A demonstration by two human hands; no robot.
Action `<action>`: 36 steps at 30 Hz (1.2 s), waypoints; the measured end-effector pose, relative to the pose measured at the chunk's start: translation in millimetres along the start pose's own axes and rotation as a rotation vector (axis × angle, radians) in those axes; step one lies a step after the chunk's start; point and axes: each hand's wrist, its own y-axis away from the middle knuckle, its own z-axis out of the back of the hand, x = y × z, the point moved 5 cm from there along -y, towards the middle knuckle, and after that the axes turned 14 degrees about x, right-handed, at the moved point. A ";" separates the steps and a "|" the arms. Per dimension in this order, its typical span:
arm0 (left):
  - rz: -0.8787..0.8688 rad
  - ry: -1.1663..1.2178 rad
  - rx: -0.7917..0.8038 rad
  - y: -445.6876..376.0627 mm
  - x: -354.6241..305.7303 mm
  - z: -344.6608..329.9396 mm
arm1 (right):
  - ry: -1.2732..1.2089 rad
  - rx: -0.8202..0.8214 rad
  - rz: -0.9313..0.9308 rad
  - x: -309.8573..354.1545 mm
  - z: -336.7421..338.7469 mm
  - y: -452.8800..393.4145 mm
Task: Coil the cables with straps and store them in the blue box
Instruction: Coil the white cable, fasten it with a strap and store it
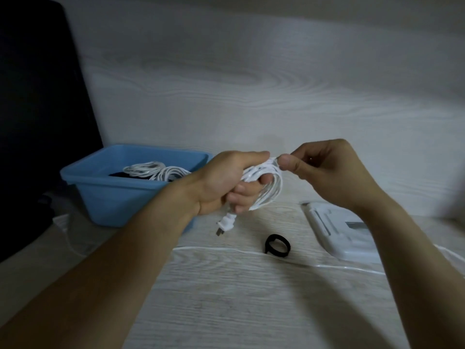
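Observation:
My left hand [224, 182] grips a coiled white cable [270, 187] above the desk, the loops wrapped round its fingers. The cable's white plug [226, 224] hangs below that hand. My right hand [324, 170] pinches the top of the coil between thumb and fingers. A black strap [276, 244], curled into a ring, lies on the desk below the hands. The blue box [113, 197] stands at the left and holds coiled white cables [156, 171].
A white flat device [337, 235] lies on the desk at the right, partly behind my right forearm. A thin clear cable [226, 249] runs across the wooden desk [251, 298]. A dark object [37, 122] fills the left side beside the box.

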 end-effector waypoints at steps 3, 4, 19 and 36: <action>-0.062 0.191 0.039 3.0 -3.8 4.9 | -0.008 -0.001 -0.038 -6.1 -0.3 -1.2; -0.102 0.271 0.049 3.5 -6.2 6.2 | -0.006 -0.002 -0.042 -7.3 0.1 -1.2; -0.719 0.993 -0.507 33.3 -14.3 67.0 | 0.208 0.150 -0.215 -20.2 -18.4 -3.7; -0.514 -0.055 -0.573 12.4 -23.6 43.9 | 0.222 0.435 -0.025 43.9 -51.0 4.7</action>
